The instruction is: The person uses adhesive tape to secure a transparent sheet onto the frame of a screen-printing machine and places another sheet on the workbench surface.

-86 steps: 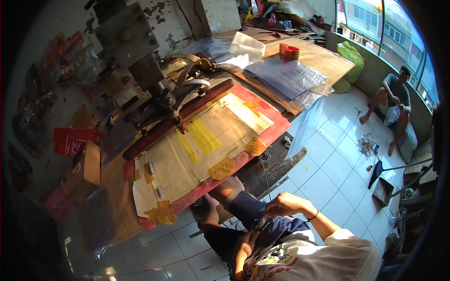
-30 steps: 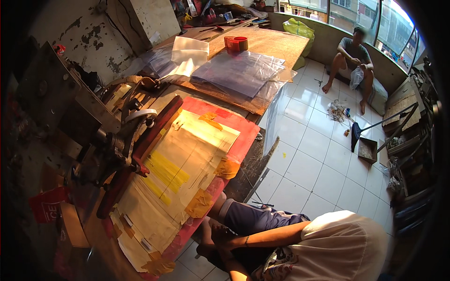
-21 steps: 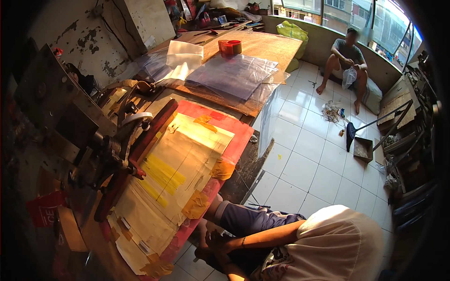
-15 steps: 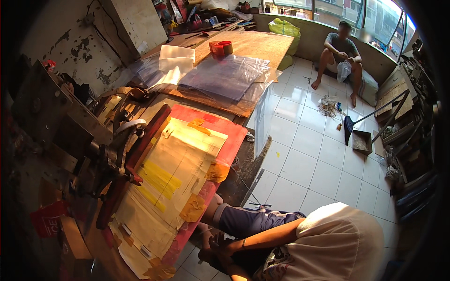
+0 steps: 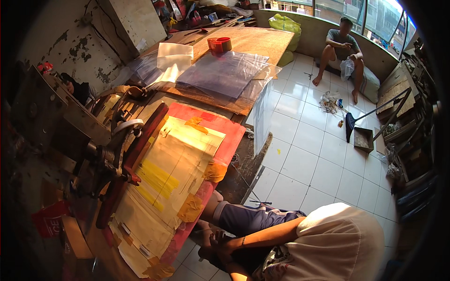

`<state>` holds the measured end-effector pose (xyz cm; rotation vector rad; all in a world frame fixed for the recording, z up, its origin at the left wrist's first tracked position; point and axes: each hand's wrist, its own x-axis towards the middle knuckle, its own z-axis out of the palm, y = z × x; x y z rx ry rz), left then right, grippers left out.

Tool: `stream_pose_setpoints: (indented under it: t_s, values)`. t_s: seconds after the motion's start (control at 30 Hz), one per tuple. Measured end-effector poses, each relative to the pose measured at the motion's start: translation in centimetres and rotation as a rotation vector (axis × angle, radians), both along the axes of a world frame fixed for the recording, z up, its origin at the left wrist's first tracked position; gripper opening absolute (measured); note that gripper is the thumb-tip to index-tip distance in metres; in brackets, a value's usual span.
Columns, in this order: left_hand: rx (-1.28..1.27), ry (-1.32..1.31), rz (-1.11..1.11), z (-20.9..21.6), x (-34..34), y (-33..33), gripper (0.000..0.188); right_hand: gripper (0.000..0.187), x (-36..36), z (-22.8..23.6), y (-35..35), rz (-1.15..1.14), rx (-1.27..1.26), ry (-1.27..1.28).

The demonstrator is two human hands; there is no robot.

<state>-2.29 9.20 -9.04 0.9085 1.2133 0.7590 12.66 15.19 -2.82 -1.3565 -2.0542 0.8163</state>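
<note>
My hands [image 5: 222,244] are together in shadow, grip unclear; lifted carelessly, they could bump the board [image 5: 230,127] at their left.

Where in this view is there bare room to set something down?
The board right of the red roll, beyond the plastic sheets, is bare; so is most of the floor between the dark plank and the dustpan. Crowded: the red mat, with papers on it and the machine alongside; around the hands, close to the legs.
</note>
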Motion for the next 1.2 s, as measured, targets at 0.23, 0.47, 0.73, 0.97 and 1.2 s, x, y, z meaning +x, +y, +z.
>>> stream_pose_setpoints:
  t_s: [0.23,0.47,0.73,0.97,1.2]
  values:
    - [-0.023,-0.003,0.007,-0.5,0.5,0.2,0.046,0.051,0.6,0.0,0.6,-0.046,0.005,0.002]
    - [-0.024,-0.038,0.07,-0.7,0.7,0.2,0.047,0.054,2.0,0.0,2.2,-0.091,0.017,-0.04]
    - [-0.007,-0.187,0.2,-2.4,1.6,-0.3,0.049,0.057,1.6,-0.9,1.9,-0.153,0.036,-0.187]
    - [0.063,-0.458,0.428,-5.4,-4.0,-3.2,0.051,0.06,-4.0,-2.5,-7.4,0.117,0.143,-0.442]
    - [-0.015,-0.593,0.722,-1.8,-4.8,-7.7,0.033,0.047,-3.5,-1.5,-7.1,0.522,-0.225,-0.007]
